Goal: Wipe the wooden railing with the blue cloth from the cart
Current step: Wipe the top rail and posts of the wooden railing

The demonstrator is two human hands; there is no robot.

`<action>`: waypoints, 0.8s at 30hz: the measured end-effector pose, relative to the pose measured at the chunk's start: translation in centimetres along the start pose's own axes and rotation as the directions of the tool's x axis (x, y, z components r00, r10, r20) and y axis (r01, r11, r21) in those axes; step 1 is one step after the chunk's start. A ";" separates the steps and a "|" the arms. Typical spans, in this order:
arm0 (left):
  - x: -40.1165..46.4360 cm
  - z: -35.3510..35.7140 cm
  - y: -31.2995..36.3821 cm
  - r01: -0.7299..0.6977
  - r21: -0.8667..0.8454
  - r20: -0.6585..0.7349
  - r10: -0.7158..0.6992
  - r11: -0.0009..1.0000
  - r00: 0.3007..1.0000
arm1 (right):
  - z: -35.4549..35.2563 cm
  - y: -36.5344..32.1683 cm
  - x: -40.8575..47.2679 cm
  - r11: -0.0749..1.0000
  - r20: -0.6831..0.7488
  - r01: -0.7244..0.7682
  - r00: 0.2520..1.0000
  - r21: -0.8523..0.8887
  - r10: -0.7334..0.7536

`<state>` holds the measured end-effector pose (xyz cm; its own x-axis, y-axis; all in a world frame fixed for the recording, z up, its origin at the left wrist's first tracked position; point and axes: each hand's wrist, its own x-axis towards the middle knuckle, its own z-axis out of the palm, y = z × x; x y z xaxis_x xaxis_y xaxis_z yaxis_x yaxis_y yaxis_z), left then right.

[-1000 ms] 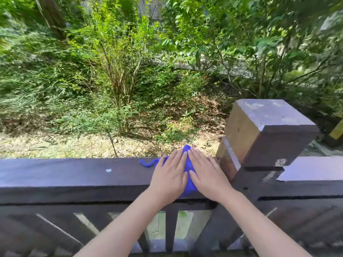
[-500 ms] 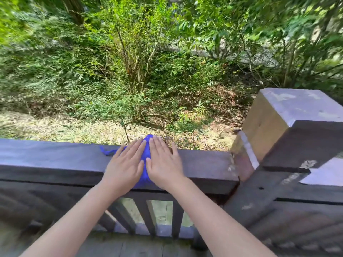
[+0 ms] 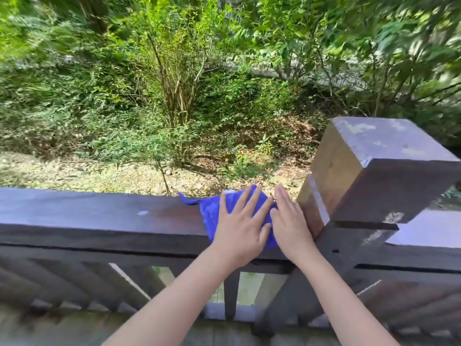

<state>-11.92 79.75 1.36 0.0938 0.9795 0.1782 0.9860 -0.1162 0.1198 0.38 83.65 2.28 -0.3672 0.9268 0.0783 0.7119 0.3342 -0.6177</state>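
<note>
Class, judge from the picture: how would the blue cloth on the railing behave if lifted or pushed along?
The blue cloth would probably flop when lifted: it lies creased, with a limp corner trailing left. Pushed, it likely slides and bunches, since the left hand and right hand press it flat onto the wooden railing. It looks light.

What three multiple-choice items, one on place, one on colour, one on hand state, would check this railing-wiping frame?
1. Where does the cloth lie?
A. on the rail top, just left of the post
B. on top of the post
C. on the ground beyond the rail

2. What colour is the cloth?
A. white
B. blue
C. green

3. How are the hands placed?
A. both clenched in fists
B. one hanging by the side
C. both flat, fingers extended, on the cloth

Answers:
1 A, the cloth lies on the rail next to the post.
2 B, it is vivid blue.
3 C, the left hand and right hand press down with open palms.
</note>
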 end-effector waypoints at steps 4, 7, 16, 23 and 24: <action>0.5 0.2 -0.3 -0.001 0.002 0.020 0.001 1.000 1.000 | -0.2 -0.1 0.6 0.996 0.050 -0.074 0.996 0.040 0.072; -0.2 0.0 -1.8 0.032 -0.005 -0.016 -0.033 0.999 0.999 | 0.6 0.3 0.2 0.976 0.031 -0.013 0.999 -0.219 0.020; -4.8 -1.8 -11.4 0.196 0.042 -0.074 -0.193 0.980 0.978 | 5.4 -5.1 0.7 0.899 0.060 0.131 0.991 -0.417 -0.116; -10.1 -4.4 -24.1 0.397 0.106 -0.105 -0.387 0.912 0.916 | 11.9 -12.4 2.9 0.869 0.147 0.200 0.978 -0.453 -0.149; -10.9 -4.7 -26.2 0.436 0.114 -0.107 -0.425 0.893 0.899 | 12.8 -13.5 3.2 0.867 0.153 0.210 0.976 -0.451 -0.156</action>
<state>-39.42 71.35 0.89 -0.3494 0.9123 0.2137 0.9370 0.3416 0.0733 -18.10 79.92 0.83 -0.5615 0.8258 0.0530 0.8105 0.5617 -0.1662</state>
